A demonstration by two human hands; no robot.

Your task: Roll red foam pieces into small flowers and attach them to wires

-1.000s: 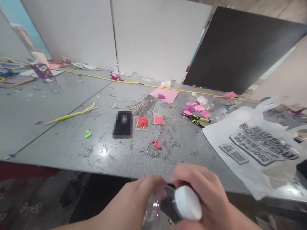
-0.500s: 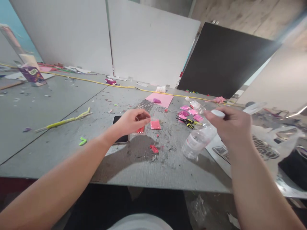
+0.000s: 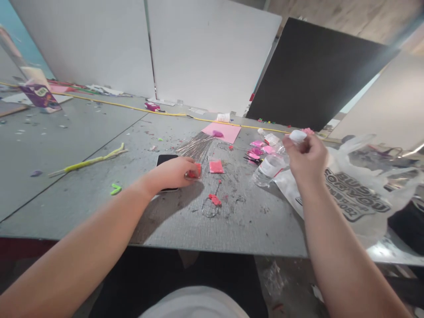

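My right hand (image 3: 306,154) is closed round the neck of a clear plastic bottle (image 3: 266,170) just below its white cap (image 3: 298,135); the bottle leans with its base low over the table. My left hand (image 3: 180,172) has its fingers closed on a small red packet (image 3: 196,171), beside a black phone (image 3: 165,159) partly hidden under the wrist. Another coral-red packet (image 3: 216,166) lies just to the right. Nearer the table edge are red beaded pieces (image 3: 214,199) with a loop of thin wire (image 3: 210,210).
Thin wires (image 3: 195,146) fan out near a pink sheet (image 3: 228,132). Pink packets (image 3: 256,151), dark-handled pliers (image 3: 253,159) and a second bottle (image 3: 272,139) lie beyond the held bottle. A white plastic bag (image 3: 357,194) is at right. Yellow-green stems (image 3: 89,164) lie left.
My left hand has lowered onto the red packet and closed on it. My right hand has moved away from me with the bottle, which now covers part of the pliers.
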